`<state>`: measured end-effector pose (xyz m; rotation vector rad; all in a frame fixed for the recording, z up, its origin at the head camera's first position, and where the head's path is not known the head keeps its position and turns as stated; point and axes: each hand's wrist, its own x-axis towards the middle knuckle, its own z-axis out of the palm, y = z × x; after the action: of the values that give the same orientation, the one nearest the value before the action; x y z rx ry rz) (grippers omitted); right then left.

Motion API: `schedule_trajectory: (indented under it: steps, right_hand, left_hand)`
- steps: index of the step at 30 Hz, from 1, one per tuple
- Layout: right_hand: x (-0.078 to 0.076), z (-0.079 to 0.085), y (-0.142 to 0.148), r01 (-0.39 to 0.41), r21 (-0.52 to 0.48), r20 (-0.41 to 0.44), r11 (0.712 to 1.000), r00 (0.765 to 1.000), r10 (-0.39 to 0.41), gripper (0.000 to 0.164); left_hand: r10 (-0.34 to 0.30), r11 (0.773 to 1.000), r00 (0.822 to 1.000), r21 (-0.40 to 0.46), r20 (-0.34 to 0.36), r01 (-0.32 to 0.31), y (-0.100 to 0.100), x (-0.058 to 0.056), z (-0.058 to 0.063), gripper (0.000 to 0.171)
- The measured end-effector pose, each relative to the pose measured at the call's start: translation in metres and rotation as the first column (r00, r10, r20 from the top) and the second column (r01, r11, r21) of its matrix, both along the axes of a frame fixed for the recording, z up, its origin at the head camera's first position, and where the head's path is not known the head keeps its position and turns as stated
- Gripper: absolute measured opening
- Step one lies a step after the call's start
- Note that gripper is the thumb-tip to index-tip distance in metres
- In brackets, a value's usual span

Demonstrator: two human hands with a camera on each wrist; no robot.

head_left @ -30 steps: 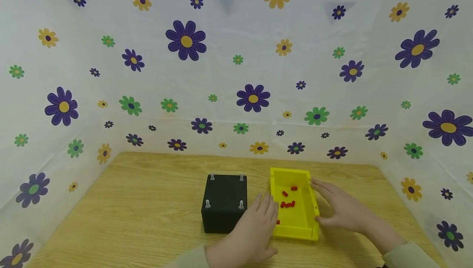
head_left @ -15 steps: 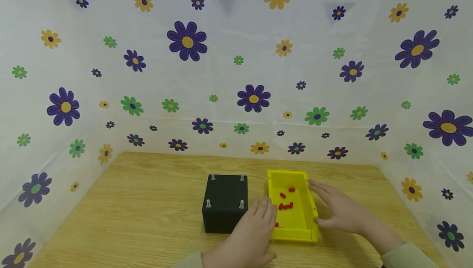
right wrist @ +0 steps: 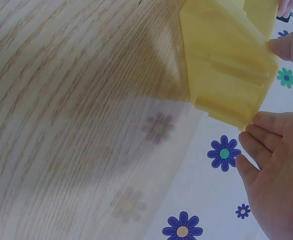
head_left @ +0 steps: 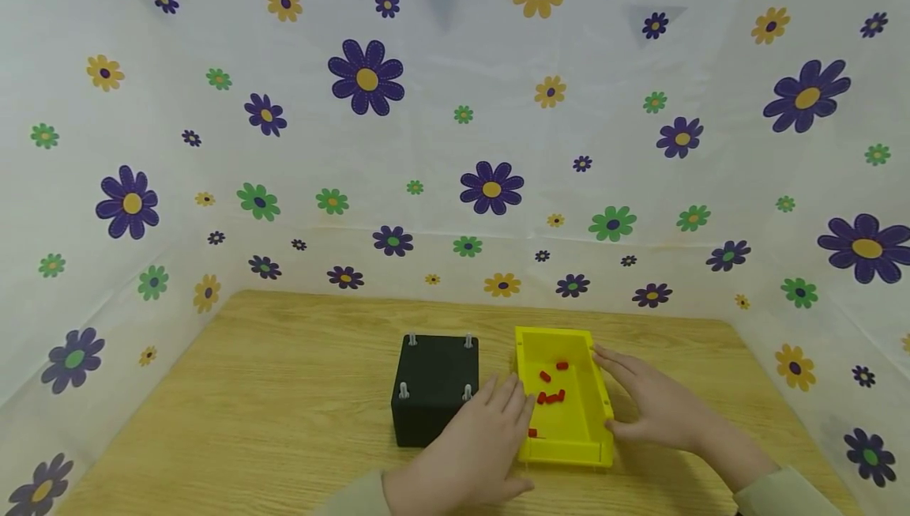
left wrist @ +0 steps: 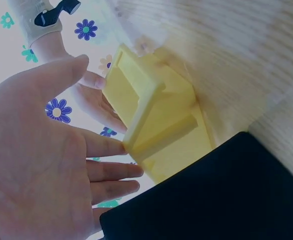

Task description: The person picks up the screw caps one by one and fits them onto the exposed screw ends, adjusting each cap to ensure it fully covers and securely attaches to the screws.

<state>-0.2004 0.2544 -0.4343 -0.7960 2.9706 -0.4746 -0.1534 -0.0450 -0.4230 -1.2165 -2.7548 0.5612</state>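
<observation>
A yellow plastic bin (head_left: 569, 413) stands on the table with several small red cylindrical pieces (head_left: 553, 398) scattered on its floor. Fingers straight, my left hand (head_left: 472, 449) touches the bin's left wall, its palm facing the bin; the left wrist view shows its fingertips (left wrist: 119, 146) right at the yellow edge. Opposite it, my right hand (head_left: 657, 401) lies along the right wall, thumb at the near end and extended fingers at the far end. In the right wrist view, the thumb (right wrist: 281, 49) and fingertips meet the rim. Neither hand curls round anything.
A black box (head_left: 437, 374) with pale pegs (head_left: 403, 391) upright at its top corners stands just left of the bin, partly behind my left hand. The wooden table (head_left: 284, 389) is enclosed by white flower-patterned sheeting (head_left: 426, 145) at the back and sides.
Between the first two frames the bin shifted slightly left and toward me, with both hands on it. Since then bin and hands have stayed nearly still; the view moves slightly.
</observation>
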Motion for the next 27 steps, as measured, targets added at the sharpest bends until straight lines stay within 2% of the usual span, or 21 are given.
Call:
schedule_trajectory:
  steps: [5, 10, 18, 27]
  right_hand:
    - [0.001, -0.002, 0.001, -0.007, -0.002, -0.014, 1.0, 1.0, 0.007, 0.093]
    - [0.003, -0.004, 0.001, -0.015, -0.006, -0.028, 1.0, 1.0, 0.015, 0.093]
    - [0.004, -0.002, 0.0, -0.015, -0.016, -0.017, 1.0, 1.0, 0.015, 0.093]
    - [0.004, -0.002, -0.001, 0.002, -0.016, 0.002, 1.0, 1.0, -0.002, 0.095]
  left_hand:
    - [-0.001, 1.0, 1.0, 0.01, 0.02, 0.0, -0.003, -0.001, 0.006, 0.092]
    - [0.019, 0.998, 0.999, 0.056, 0.045, -0.021, -0.009, -0.003, 0.018, 0.089]
    - [0.041, 0.982, 0.999, 0.183, 0.01, -0.042, -0.027, -0.012, 0.037, 0.079]
    - [0.093, 0.973, 0.995, 0.217, -0.044, -0.082, -0.045, -0.021, 0.051, 0.076]
